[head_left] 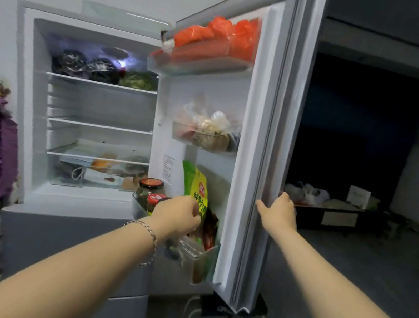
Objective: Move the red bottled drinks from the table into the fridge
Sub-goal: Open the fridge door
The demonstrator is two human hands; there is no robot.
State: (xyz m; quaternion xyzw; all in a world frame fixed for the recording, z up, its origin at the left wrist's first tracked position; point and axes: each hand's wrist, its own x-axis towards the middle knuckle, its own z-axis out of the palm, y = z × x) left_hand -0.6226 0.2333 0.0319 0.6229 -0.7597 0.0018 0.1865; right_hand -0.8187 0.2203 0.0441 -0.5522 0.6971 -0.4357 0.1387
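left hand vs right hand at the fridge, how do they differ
The left hand reaches into the bottom clear plastic door bin, fingers curled against the green printed packet; the right hand grips the edge of the open white fridge door. The left wrist wears a silver chain bracelet; the right wrist is bare. Both arms are bare, stretched toward the door.

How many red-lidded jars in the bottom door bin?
2. A taller jar at the left end of the bin; a smaller jar in front, beside the left hand. The hand may hide more.
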